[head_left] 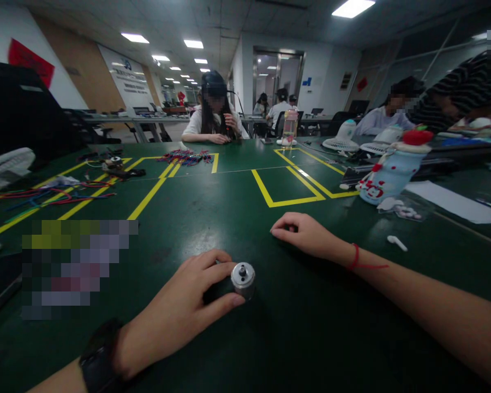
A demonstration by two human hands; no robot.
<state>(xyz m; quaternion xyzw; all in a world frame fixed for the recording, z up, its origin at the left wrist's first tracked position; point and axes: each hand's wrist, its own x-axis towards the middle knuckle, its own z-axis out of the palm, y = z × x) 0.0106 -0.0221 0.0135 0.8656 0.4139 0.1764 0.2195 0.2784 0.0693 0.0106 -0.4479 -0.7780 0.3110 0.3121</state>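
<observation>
A small silvery cylinder that looks like an electric motor point(243, 277) stands upright on the green table, its short shaft pointing up. My left hand point(194, 292) grips it from the left, thumb at the near side and fingers at the far side. A dark watch point(102, 355) is on that wrist. Farther forward and to the right, my right hand point(305, 233) rests on the table with its fingers curled in and thumb and fingertips close together. I see nothing held in it. A red string point(355, 255) circles the right wrist.
Loose coloured wires point(61, 191) lie at the left, and a wire bundle point(186, 157) farther back. Yellow tape point(297, 202) marks the green table point(213, 218). At the right are a blue bottle point(393, 173), a white earbud point(396, 243) and paper point(458, 202). A person point(215, 117) sits opposite.
</observation>
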